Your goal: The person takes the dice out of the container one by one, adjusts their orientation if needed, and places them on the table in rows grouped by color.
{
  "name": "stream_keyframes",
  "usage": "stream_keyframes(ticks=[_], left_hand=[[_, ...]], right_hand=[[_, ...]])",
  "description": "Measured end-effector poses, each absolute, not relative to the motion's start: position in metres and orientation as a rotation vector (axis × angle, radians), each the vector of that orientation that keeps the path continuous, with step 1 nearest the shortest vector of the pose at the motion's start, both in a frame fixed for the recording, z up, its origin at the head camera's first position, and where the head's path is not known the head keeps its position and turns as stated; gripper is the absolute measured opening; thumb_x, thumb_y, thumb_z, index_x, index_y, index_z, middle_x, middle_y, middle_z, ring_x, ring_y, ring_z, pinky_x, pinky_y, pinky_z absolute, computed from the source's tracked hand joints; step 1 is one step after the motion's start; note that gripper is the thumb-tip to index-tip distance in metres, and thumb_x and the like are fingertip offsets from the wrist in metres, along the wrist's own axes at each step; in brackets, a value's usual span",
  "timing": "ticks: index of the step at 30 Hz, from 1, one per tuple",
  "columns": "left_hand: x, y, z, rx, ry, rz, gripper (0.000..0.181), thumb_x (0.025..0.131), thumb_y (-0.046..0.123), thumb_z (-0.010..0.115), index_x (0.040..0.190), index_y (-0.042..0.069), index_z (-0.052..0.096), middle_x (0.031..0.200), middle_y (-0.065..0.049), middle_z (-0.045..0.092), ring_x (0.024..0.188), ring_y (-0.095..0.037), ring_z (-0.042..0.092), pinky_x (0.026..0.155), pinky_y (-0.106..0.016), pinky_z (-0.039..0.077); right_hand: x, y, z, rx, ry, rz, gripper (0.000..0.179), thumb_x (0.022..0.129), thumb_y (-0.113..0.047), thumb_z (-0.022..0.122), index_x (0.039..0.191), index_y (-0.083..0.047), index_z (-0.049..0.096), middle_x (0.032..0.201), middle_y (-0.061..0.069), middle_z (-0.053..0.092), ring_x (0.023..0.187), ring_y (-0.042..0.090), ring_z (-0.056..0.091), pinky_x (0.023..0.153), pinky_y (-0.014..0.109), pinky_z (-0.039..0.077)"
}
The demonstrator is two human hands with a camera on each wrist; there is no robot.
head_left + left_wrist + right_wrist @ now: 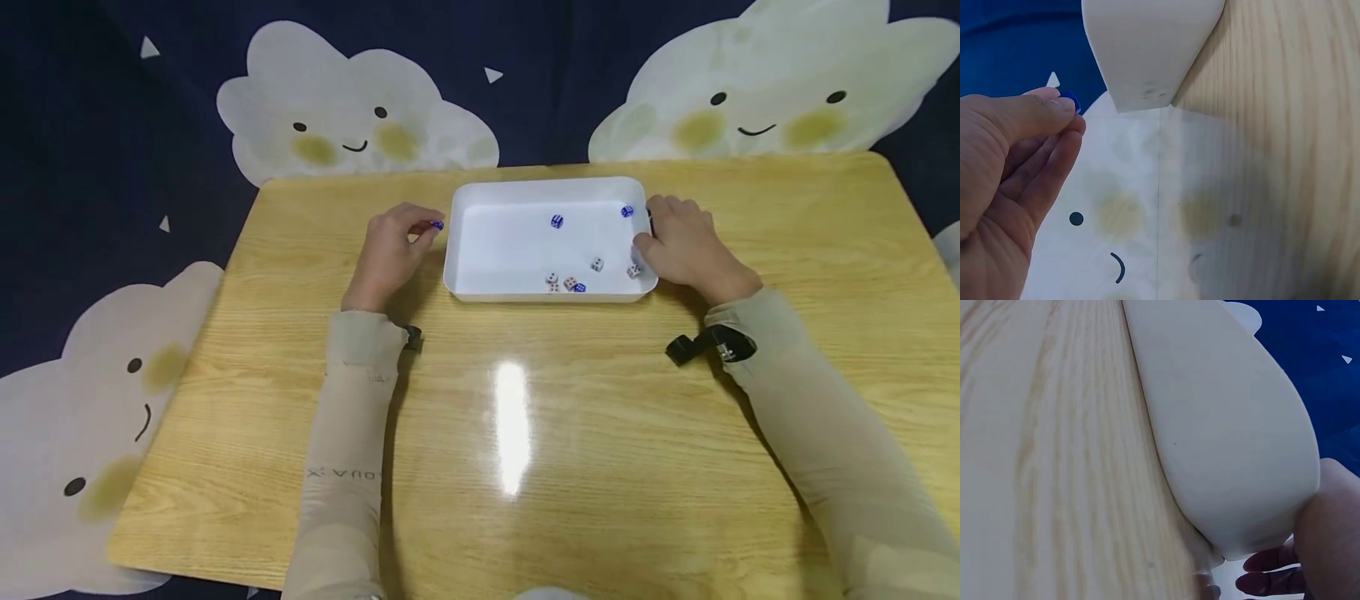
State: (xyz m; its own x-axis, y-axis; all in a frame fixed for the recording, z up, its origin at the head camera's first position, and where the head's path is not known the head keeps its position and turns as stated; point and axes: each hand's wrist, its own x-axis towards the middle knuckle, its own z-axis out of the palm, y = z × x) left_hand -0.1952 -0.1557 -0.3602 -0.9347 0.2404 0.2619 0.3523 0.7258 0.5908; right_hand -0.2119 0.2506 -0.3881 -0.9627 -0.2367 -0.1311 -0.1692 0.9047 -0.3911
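A white rectangular tray (pixel 502 250) stands on the table with several dice inside. Blue dice (pixel 557 222) lie toward its back and right, while white dice (pixel 597 264) gather mostly along the front right. Just off the tray's left end, my left hand (pixel 390 254) pinches a blue die (pixel 437 225) between thumb and fingertips; the left wrist view shows the blue die (pixel 1070 100) partly covered by the thumb. At the opposite end, my right hand (pixel 686 246) grips the tray's right wall, thumb over the rim and fingers outside. From the right wrist, the tray wall (pixel 1229 425) fills the middle.
The wooden table (pixel 600 458) extends in front of the tray and to both sides. Behind it hangs a dark blue cloth (pixel 540 83) with white smiling clouds. Black wrist straps (pixel 712 343) sit at the sleeve cuffs.
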Motion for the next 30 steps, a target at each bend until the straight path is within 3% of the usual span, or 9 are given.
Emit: stream_keyframes(ticks=[23,30], left_hand=[[-0.201,-0.166,-0.368,-0.393,-2.959,-0.721,0.025,0.1,0.0,0.059,0.117,-0.001,0.076,0.116,-0.021,0.075,0.104,-0.033,0.07,0.095,-0.044,0.058],[-0.202,-0.166,-0.372,-0.352,-3.028,-0.737,0.022,0.101,0.007,0.063,0.117,0.001,0.077,0.119,-0.017,0.076,0.108,-0.031,0.071,0.097,-0.044,0.058]], right_hand=[[-0.214,0.25,-0.385,-0.308,2.889,-0.591,0.06,0.101,-0.027,0.038,0.147,0.012,0.038,0.136,0.034,0.049,0.118,0.05,0.04,0.098,0.065,0.032],[-0.213,0.251,-0.387,-0.301,2.883,-0.596,0.058,0.101,-0.026,0.037,0.144,0.012,0.04,0.133,0.033,0.049,0.115,0.05,0.039,0.097,0.065,0.031]])
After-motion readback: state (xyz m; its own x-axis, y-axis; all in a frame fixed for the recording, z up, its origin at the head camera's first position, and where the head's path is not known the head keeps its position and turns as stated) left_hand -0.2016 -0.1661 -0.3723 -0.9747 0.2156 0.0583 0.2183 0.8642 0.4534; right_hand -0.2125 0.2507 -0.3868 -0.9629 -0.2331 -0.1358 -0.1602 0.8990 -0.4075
